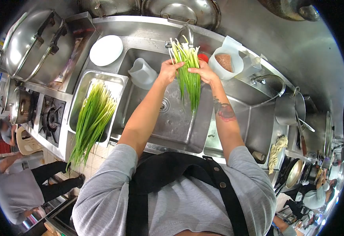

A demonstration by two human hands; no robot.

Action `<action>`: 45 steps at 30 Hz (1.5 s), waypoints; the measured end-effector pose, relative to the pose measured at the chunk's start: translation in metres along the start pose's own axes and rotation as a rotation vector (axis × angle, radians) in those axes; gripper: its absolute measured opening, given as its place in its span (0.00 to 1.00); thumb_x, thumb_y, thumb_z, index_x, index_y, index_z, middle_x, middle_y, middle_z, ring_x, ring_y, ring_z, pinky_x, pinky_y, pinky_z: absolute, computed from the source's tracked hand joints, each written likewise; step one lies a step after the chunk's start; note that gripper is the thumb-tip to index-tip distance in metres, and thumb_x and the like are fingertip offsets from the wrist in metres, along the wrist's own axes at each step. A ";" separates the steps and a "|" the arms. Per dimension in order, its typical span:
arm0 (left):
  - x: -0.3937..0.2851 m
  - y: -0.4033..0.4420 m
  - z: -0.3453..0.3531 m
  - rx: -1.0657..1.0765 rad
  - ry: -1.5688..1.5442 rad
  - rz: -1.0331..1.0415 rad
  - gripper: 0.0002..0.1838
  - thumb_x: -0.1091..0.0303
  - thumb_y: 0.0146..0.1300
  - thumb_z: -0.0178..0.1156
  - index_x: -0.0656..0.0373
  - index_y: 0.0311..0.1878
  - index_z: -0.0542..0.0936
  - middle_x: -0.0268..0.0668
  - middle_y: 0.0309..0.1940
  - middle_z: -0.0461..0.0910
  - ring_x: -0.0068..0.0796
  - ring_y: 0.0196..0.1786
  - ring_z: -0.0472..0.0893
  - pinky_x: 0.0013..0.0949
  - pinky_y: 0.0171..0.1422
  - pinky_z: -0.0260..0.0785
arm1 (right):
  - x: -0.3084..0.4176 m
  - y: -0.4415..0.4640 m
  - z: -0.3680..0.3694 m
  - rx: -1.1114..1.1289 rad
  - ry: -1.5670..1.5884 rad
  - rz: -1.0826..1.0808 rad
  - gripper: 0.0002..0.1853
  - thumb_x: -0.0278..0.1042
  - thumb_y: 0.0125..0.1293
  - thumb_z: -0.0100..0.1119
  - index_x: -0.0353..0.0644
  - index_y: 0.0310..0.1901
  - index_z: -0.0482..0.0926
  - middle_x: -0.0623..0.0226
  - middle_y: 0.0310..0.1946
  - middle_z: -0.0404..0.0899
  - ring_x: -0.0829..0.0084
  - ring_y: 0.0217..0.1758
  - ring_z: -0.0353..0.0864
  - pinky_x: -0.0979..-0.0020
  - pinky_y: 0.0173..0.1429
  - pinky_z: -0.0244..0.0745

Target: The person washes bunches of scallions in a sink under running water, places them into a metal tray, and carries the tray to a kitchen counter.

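Note:
A bunch of green onions (189, 80) hangs over the metal sink (144, 114), white ends up near the faucet (188, 34). My left hand (169, 71) grips it from the left side and my right hand (204, 71) from the right, with the thumbs toward each other. Water runs down from the leaf tips into the basin. More green onions (93, 116) lie in a metal tray (121, 80) to the left, their leaves hanging over its near edge.
Beside the tray are a white plate (106, 50) and a translucent pitcher (142, 73). A container with brown contents (224, 62) stands right of the faucet. A second basin (250, 122) and pots (290, 106) are farther right. People (20, 190) stand at both sides.

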State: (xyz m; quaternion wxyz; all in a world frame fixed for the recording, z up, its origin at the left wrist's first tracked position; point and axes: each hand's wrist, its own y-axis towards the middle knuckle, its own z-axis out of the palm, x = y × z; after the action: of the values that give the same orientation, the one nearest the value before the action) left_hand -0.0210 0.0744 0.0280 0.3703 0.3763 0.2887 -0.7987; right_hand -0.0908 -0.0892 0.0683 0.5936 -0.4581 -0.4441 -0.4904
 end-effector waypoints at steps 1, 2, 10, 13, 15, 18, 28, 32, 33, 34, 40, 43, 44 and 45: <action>0.000 -0.002 -0.001 -0.005 -0.020 -0.018 0.12 0.75 0.62 0.53 0.68 0.48 0.73 0.44 0.43 0.78 0.36 0.43 0.79 0.37 0.49 0.73 | 0.001 -0.003 -0.004 0.036 0.024 0.015 0.23 0.21 0.53 0.62 0.35 0.52 0.69 0.65 0.45 0.75 0.74 0.48 0.75 0.72 0.52 0.71; -0.001 -0.003 -0.002 -0.009 -0.040 -0.035 0.11 0.76 0.61 0.53 0.68 0.48 0.73 0.44 0.43 0.78 0.36 0.43 0.79 0.38 0.49 0.73 | 0.002 -0.005 -0.008 0.071 0.048 0.030 0.23 0.22 0.53 0.61 0.36 0.53 0.68 0.66 0.45 0.75 0.74 0.48 0.74 0.71 0.52 0.72; 0.011 -0.010 0.012 -0.023 -0.159 -0.053 0.08 0.80 0.58 0.56 0.67 0.41 0.76 0.41 0.37 0.79 0.32 0.37 0.80 0.36 0.41 0.76 | 0.003 -0.021 0.001 -0.063 0.004 0.151 0.21 0.28 0.56 0.61 0.42 0.51 0.69 0.70 0.40 0.74 0.76 0.41 0.75 0.69 0.37 0.77; 0.018 -0.001 0.023 -0.082 0.091 -0.047 0.09 0.77 0.57 0.59 0.66 0.42 0.75 0.38 0.38 0.78 0.30 0.37 0.79 0.35 0.43 0.75 | -0.005 -0.017 0.007 -0.144 -0.111 0.094 0.18 0.27 0.55 0.62 0.43 0.48 0.71 0.71 0.38 0.76 0.77 0.38 0.77 0.73 0.30 0.74; 0.022 0.003 0.032 -0.072 -0.023 -0.056 0.11 0.71 0.60 0.57 0.66 0.44 0.74 0.40 0.39 0.78 0.32 0.38 0.78 0.36 0.42 0.74 | -0.010 -0.019 0.006 -0.188 -0.016 0.048 0.16 0.29 0.55 0.62 0.43 0.46 0.72 0.71 0.35 0.77 0.78 0.34 0.76 0.75 0.26 0.71; 0.026 0.012 0.041 -0.028 -0.143 -0.140 0.17 0.61 0.66 0.49 0.68 0.47 0.72 0.44 0.42 0.76 0.36 0.42 0.77 0.37 0.45 0.72 | -0.023 -0.022 -0.004 -0.235 0.081 0.056 0.16 0.30 0.56 0.62 0.42 0.46 0.72 0.71 0.34 0.76 0.78 0.32 0.76 0.76 0.26 0.71; 0.037 -0.002 0.006 -0.207 -0.262 -0.043 0.18 0.61 0.66 0.48 0.64 0.53 0.69 0.42 0.48 0.74 0.37 0.48 0.76 0.39 0.48 0.72 | 0.002 -0.008 0.030 -0.113 -0.102 0.092 0.18 0.37 0.59 0.60 0.38 0.48 0.72 0.68 0.37 0.76 0.78 0.34 0.76 0.75 0.29 0.76; 0.013 -0.027 -0.001 0.017 -0.502 -0.095 0.37 0.35 0.62 0.35 0.58 0.61 0.64 0.41 0.57 0.68 0.40 0.58 0.69 0.44 0.59 0.65 | 0.002 0.012 0.041 0.013 -0.027 0.139 0.17 0.36 0.61 0.58 0.35 0.48 0.72 0.65 0.38 0.76 0.76 0.34 0.77 0.73 0.31 0.79; 0.003 -0.033 0.000 0.075 -0.581 -0.106 0.41 0.31 0.60 0.32 0.57 0.62 0.63 0.41 0.58 0.68 0.40 0.59 0.68 0.44 0.60 0.63 | -0.002 0.019 0.039 0.050 0.033 0.144 0.17 0.35 0.61 0.57 0.35 0.48 0.72 0.65 0.38 0.76 0.76 0.34 0.77 0.73 0.31 0.79; -0.003 -0.038 0.001 0.027 -0.524 -0.104 0.46 0.26 0.56 0.29 0.57 0.63 0.62 0.43 0.59 0.67 0.41 0.60 0.67 0.45 0.62 0.62 | -0.006 0.023 0.036 0.061 0.056 0.151 0.15 0.34 0.63 0.56 0.35 0.49 0.72 0.64 0.37 0.76 0.75 0.33 0.78 0.73 0.33 0.80; -0.010 -0.029 -0.010 0.135 -0.226 -0.137 0.28 0.48 0.61 0.52 0.60 0.56 0.68 0.42 0.51 0.73 0.38 0.51 0.75 0.40 0.50 0.71 | -0.010 0.025 0.018 0.029 0.050 0.208 0.14 0.35 0.65 0.53 0.36 0.49 0.72 0.65 0.37 0.77 0.74 0.37 0.78 0.74 0.35 0.77; -0.010 -0.018 -0.008 0.065 -0.239 -0.125 0.16 0.74 0.56 0.61 0.60 0.48 0.74 0.37 0.43 0.78 0.31 0.45 0.79 0.35 0.46 0.75 | -0.012 0.025 0.018 0.032 0.103 0.135 0.15 0.32 0.64 0.53 0.35 0.50 0.72 0.64 0.38 0.77 0.75 0.41 0.77 0.74 0.43 0.74; -0.011 -0.016 -0.007 0.060 -0.215 -0.110 0.16 0.76 0.55 0.61 0.60 0.48 0.74 0.37 0.42 0.78 0.31 0.45 0.79 0.36 0.47 0.75 | -0.010 0.024 0.018 0.030 0.126 0.102 0.15 0.31 0.63 0.53 0.34 0.50 0.72 0.64 0.38 0.78 0.75 0.43 0.76 0.74 0.45 0.73; -0.010 -0.013 -0.007 0.056 -0.192 -0.097 0.16 0.78 0.54 0.61 0.60 0.47 0.74 0.37 0.42 0.79 0.31 0.44 0.79 0.36 0.48 0.74 | -0.005 0.022 0.019 0.028 -0.011 0.064 0.15 0.29 0.62 0.53 0.33 0.50 0.72 0.64 0.39 0.78 0.75 0.43 0.76 0.74 0.47 0.71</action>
State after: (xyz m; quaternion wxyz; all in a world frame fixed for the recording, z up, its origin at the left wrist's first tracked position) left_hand -0.0248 0.0907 0.0346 0.3466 0.2938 0.2472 -0.8558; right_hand -0.0711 -0.0674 0.0641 0.6129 -0.4662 -0.4393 -0.4626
